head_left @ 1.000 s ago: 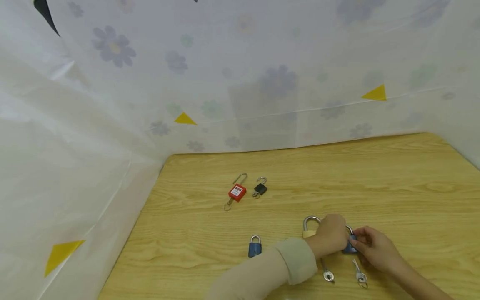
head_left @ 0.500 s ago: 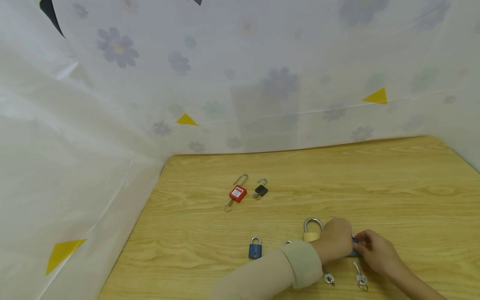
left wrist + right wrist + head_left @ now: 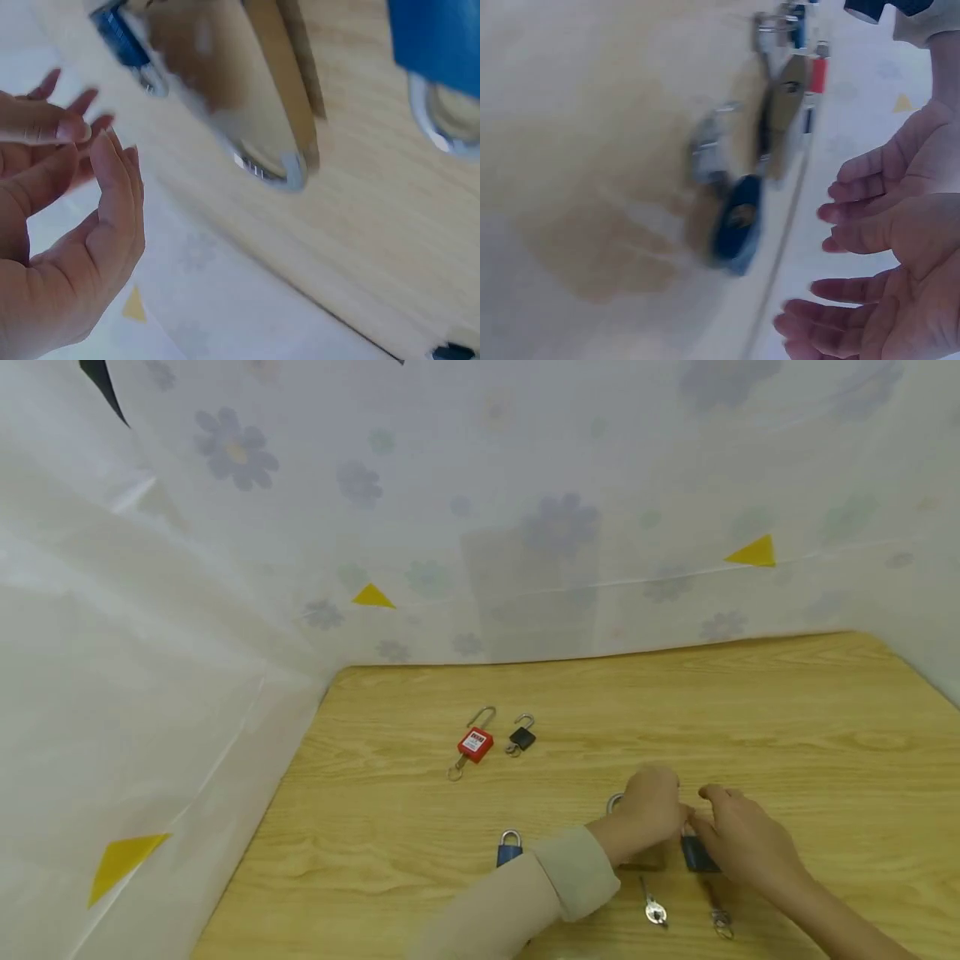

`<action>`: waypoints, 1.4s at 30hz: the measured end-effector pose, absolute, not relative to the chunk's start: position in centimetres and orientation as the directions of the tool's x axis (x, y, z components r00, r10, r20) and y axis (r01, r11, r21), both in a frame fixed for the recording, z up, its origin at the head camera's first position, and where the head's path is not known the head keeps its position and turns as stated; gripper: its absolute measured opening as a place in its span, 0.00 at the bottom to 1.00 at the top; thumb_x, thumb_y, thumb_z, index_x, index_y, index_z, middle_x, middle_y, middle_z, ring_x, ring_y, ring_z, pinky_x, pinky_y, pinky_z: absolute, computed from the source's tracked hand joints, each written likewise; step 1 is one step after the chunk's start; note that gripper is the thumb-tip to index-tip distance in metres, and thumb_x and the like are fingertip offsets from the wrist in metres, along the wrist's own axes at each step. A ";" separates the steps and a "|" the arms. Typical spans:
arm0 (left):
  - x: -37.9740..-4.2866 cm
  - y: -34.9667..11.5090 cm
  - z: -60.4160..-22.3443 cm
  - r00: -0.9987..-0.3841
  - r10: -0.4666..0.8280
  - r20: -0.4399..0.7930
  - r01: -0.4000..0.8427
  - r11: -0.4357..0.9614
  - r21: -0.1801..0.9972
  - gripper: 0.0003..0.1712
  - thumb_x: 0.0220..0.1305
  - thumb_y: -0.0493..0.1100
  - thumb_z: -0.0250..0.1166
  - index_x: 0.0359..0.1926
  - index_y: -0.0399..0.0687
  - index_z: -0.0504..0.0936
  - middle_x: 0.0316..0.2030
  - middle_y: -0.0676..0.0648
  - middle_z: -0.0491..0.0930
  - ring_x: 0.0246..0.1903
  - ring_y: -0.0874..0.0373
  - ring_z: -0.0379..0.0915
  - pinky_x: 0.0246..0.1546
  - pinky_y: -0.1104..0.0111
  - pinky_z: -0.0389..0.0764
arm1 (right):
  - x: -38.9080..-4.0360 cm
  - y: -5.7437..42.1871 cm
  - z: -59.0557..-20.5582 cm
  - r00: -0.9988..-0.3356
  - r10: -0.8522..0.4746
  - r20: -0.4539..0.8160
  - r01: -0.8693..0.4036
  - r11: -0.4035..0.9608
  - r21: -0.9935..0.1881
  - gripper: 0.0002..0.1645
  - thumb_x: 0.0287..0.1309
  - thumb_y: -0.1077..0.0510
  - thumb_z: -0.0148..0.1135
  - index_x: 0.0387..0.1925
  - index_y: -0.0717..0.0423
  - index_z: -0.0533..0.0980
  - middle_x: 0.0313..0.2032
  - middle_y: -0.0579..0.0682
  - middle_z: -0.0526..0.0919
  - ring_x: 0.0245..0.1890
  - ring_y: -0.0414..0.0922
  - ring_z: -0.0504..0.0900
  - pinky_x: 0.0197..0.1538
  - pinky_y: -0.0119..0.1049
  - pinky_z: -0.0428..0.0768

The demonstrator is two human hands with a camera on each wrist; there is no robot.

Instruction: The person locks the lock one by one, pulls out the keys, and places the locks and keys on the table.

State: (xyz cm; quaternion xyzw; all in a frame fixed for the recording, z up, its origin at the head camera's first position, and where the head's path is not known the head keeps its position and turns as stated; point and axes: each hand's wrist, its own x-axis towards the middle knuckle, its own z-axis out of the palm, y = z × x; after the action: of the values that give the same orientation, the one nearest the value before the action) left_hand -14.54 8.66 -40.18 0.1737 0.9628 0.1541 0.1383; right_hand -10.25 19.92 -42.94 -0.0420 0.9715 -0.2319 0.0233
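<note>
Above the right part of the wooden table (image 3: 810, 727), both my hands are raised close together with nothing in their fingers. My left hand (image 3: 651, 806) is over a brass padlock (image 3: 787, 94), hiding much of it in the head view. Its fingers are loosely bent in the left wrist view. My right hand (image 3: 746, 839) has its fingers relaxed, just beside and above a blue padlock (image 3: 699, 854) that lies with its shackle closed. Below these padlocks lie keys (image 3: 655, 911) and another key set (image 3: 722, 922) on a ring.
Left of my sleeve (image 3: 517, 893) lies another blue padlock (image 3: 510, 849), partly covered by it in the head view. Farther back are a red padlock (image 3: 475, 744) and a small black padlock (image 3: 522, 738), both with open shackles and keys. White flowered sheeting (image 3: 525, 568) walls the table.
My right hand has let go of the blue padlock, which now lies on the table. Both hands have lifted away from it, the left moving slightly back and leftward.
</note>
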 end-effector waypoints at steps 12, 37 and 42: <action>-18.6 1.2 -39.0 -0.923 0.319 0.214 0.383 0.719 0.580 0.16 0.64 0.45 0.59 0.51 0.44 0.79 0.42 0.49 0.82 0.32 0.63 0.78 0.27 0.83 0.74 | -15.7 13.2 -41.2 -0.988 -0.024 0.150 -0.144 0.463 -0.875 0.26 0.64 0.63 0.51 0.60 0.70 0.62 0.56 0.68 0.70 0.52 0.61 0.73 0.48 0.47 0.79; -36.0 -3.3 -59.4 -0.950 0.190 0.246 0.204 0.978 0.031 0.18 0.45 0.61 0.70 0.20 0.52 0.80 0.22 0.50 0.80 0.26 0.56 0.76 0.26 0.68 0.74 | -29.3 8.0 -57.4 -0.888 -0.163 -0.430 0.408 -0.711 -0.573 0.28 0.65 0.68 0.45 0.62 0.80 0.53 0.59 0.72 0.63 0.62 0.57 0.66 0.64 0.39 0.69; -39.0 -3.2 -64.2 -0.965 0.148 0.218 0.162 0.986 0.049 0.21 0.44 0.65 0.69 0.23 0.54 0.82 0.25 0.49 0.82 0.27 0.54 0.77 0.28 0.67 0.76 | -26.4 6.9 -51.2 -0.859 -0.105 -0.501 0.442 -0.646 -0.622 0.28 0.67 0.68 0.38 0.65 0.77 0.49 0.63 0.71 0.59 0.65 0.56 0.62 0.68 0.39 0.64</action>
State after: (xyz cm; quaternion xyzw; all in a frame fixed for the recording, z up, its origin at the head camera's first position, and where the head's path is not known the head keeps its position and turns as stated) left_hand -39.04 -3.24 -64.18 0.0782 0.9905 0.0333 -0.1076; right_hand -26.39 6.87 -51.16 0.2154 0.3909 -0.8813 0.1552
